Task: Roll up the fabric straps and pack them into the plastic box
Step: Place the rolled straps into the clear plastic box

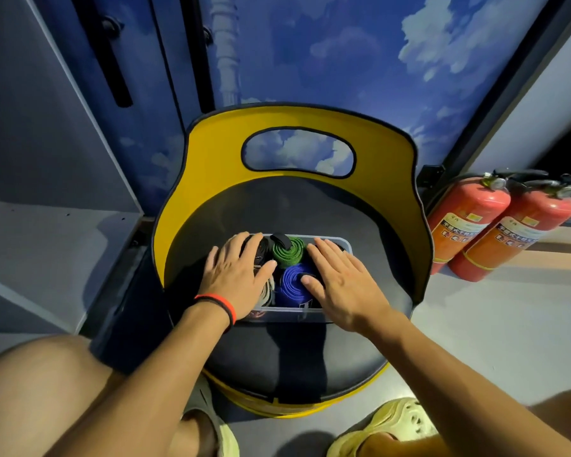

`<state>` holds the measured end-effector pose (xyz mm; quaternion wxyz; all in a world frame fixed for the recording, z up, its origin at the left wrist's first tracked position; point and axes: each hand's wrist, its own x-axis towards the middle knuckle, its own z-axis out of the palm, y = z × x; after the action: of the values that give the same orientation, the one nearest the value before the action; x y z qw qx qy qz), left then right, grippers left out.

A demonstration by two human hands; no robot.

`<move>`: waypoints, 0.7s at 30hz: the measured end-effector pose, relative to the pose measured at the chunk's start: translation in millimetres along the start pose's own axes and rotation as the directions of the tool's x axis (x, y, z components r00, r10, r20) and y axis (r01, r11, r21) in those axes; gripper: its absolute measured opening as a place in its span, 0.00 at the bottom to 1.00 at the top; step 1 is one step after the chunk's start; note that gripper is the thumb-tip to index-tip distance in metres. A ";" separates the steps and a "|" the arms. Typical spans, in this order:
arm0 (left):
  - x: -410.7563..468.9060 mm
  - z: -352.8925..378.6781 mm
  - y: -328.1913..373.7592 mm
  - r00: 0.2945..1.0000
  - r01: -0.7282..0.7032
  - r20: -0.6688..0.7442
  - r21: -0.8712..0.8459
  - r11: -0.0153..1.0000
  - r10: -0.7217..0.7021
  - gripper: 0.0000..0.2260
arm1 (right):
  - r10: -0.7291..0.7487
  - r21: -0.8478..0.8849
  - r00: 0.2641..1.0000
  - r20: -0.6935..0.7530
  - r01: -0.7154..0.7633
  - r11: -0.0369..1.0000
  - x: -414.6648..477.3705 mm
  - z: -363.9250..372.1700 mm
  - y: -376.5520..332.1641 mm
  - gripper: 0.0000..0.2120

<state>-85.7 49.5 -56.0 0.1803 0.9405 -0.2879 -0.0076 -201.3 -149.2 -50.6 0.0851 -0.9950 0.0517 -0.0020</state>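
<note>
Hands flat | left hand (236, 282), right hand (340, 285) pressing straps (294, 285) in box (346, 245)

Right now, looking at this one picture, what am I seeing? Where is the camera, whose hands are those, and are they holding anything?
There is no machine here, just a person. The single picture comes from a camera worn on their head, looking down, so the arms reach in from the bottom. The left hand, with a red and black wristband, and the right hand both lie flat, fingers straight, on rolled straps packed in a clear box. A green roll and a blue roll show between the hands. The box stands on the dark round seat of a yellow-backed chair. Two red extinguishers stand on the floor to the right. Neither hand grips anything; they seem to be pressing the rolls down.
</note>
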 end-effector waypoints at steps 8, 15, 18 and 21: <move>16.2 -6.5 -4.6 0.931 0.343 0.120 -0.615 0.711 -0.345 0.23 | -0.045 -0.065 0.998 0.036 0.047 0.997 8.9 6.2 4.4 0.28; 13.7 10.3 -17.6 0.843 0.477 0.346 -0.834 0.276 -0.413 0.31 | -0.036 -0.070 0.997 0.072 0.041 0.997 7.2 4.0 1.3 0.29; 13.2 12.4 -21.5 0.836 0.471 0.370 -0.863 0.182 -0.405 0.41 | 0.018 0.002 0.990 0.138 -0.019 1.000 11.0 -11.4 -13.4 0.30; 13.7 11.9 -24.0 0.823 0.482 0.417 -0.872 0.084 -0.386 0.44 | 0.053 0.077 0.980 0.191 -0.069 0.995 18.2 -20.8 -40.4 0.35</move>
<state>-62.8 56.5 -74.1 0.6918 0.6663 0.0634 -0.2711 -179.4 -115.0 -23.3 0.1311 -0.9842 0.0739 0.0928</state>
